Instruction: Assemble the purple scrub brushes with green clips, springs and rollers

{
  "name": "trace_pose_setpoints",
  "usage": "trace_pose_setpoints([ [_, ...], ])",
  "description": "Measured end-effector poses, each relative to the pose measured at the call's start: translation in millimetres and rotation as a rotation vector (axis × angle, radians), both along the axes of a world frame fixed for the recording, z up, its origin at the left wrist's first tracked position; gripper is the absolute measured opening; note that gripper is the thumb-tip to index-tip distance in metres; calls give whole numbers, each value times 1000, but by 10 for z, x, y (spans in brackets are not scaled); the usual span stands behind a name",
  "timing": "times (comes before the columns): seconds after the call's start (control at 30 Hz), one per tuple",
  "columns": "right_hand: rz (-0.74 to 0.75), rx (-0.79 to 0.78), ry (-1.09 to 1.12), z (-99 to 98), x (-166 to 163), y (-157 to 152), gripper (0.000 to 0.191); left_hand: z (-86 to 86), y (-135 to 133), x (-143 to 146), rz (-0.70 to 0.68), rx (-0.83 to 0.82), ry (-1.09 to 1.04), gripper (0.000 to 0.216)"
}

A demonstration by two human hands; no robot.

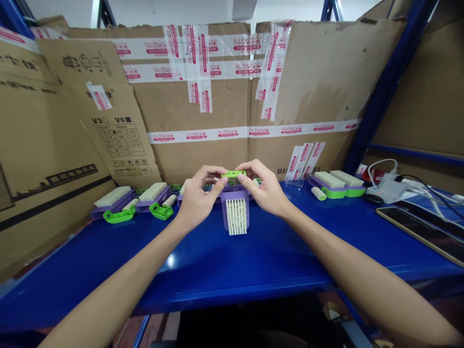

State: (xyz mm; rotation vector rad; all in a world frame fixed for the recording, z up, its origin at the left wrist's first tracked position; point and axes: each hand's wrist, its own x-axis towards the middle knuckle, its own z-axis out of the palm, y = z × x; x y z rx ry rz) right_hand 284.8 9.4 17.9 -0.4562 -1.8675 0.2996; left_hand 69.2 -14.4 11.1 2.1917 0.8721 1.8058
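Observation:
My left hand (201, 193) and my right hand (264, 187) meet above the middle of the blue table. Between their fingertips they pinch a small bright green plastic piece (235, 174) with holes along it, one hand at each end. Just below it is a purple brush (225, 212) with rows of cream bristles (237, 217) facing me. Whether the green piece touches the brush, I cannot tell. My fingers partly hide more brushes and green bits behind them.
Purple brushes (154, 191) with loose green handle pieces (119, 215) and cream rollers (169, 200) lie at left. Green-trimmed brushes (335, 186) and another roller (318, 194) are at right, near a power strip (386, 188) and a phone (422, 229). Taped cardboard (203, 111) walls the back.

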Motion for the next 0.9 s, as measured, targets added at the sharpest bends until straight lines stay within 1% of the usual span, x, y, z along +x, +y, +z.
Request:
trace_pose_setpoints([
  [0.2, -8, 14, -40, -9, 25, 20, 15, -21, -26, 18, -15, -19, 0, 16],
  [0.33, -41, 55, -79, -16, 33, 23, 13, -47, -36, 24, -5, -14, 26, 15],
  [0.43, -34, 71, -91, -24, 36, 27, 11, -79, -25, 17, -1, -19, 42, 15],
  [0.67, -21, 72, -119, -38, 50, 43, 13, -140, -43, 0, -4, -67, 49, 15],
  [0.9, -3, 64, -130, -46, 59, 58, 12, -155, -56, 20, -19, -64, 44, 14],
])
